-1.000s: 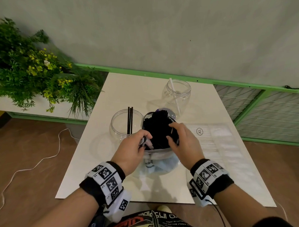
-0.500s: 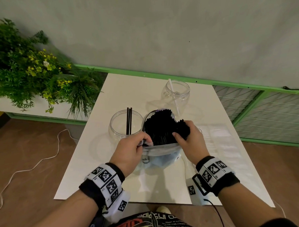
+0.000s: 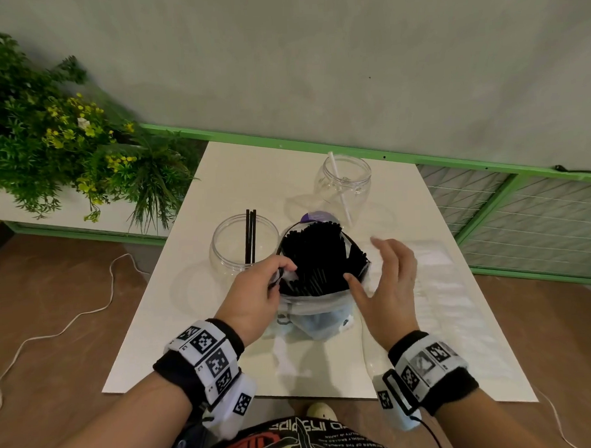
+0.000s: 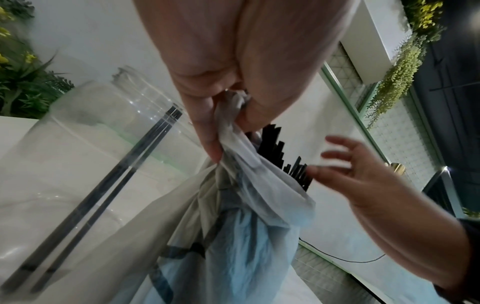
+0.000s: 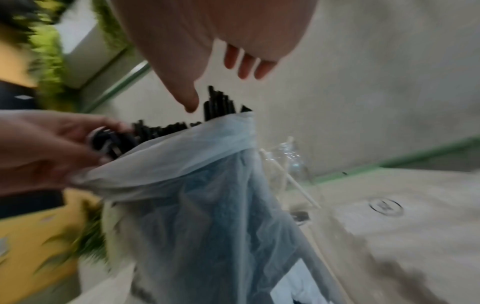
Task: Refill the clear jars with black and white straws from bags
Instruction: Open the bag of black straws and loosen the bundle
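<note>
We pinch the rim of the pale plastic bag [image 3: 316, 311] with our left hand [image 3: 256, 296], fingers curled round the gathered film. The bag stands on the white table [image 3: 196, 316], packed with black straws [image 3: 317, 256]. Our right hand [image 3: 388, 287] hovers just beside them, fingers spread, holding nothing. A near clear jar [image 3: 232, 247] holds two black straws; the far jar [image 3: 348, 179] holds one white straw [image 3: 338, 181].
</note>
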`<move>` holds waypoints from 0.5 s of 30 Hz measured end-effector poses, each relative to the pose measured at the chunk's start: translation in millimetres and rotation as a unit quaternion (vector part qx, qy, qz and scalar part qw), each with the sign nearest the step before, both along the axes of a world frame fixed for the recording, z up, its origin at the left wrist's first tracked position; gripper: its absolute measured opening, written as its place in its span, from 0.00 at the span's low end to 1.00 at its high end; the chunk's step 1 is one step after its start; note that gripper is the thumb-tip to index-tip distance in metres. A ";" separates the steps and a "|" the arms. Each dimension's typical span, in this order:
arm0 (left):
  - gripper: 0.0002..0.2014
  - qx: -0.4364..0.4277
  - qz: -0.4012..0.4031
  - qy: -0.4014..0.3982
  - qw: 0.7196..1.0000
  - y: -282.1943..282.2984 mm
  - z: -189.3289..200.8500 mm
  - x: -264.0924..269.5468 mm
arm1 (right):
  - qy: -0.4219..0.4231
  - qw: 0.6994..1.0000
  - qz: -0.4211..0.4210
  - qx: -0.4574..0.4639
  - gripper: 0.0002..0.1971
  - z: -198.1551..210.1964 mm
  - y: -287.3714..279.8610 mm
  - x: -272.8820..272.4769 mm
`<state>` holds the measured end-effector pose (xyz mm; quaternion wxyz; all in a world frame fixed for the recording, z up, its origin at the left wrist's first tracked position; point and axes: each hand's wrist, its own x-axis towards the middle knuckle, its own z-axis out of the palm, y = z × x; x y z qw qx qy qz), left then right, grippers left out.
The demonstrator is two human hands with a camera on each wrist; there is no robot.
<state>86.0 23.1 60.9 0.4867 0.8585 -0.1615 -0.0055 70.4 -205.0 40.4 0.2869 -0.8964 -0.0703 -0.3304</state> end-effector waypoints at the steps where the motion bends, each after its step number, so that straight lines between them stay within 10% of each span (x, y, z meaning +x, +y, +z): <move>1: 0.26 -0.004 -0.003 0.000 1.000 -0.3 0.4 -0.2 | -0.042 0.998 0.037 -0.042 0.24 3.9 7.6 -4.3; 6: 0.27 -0.003 -0.023 -0.013 1.000 -3.4 2.2 0.0 | -0.025 0.939 0.280 -0.198 0.11 -6.6 46.0 -17.9; 15: 0.27 0.001 -0.024 0.016 1.000 1.0 7.7 -3.7 | 0.141 0.973 0.150 -0.108 0.16 -11.8 51.3 -13.7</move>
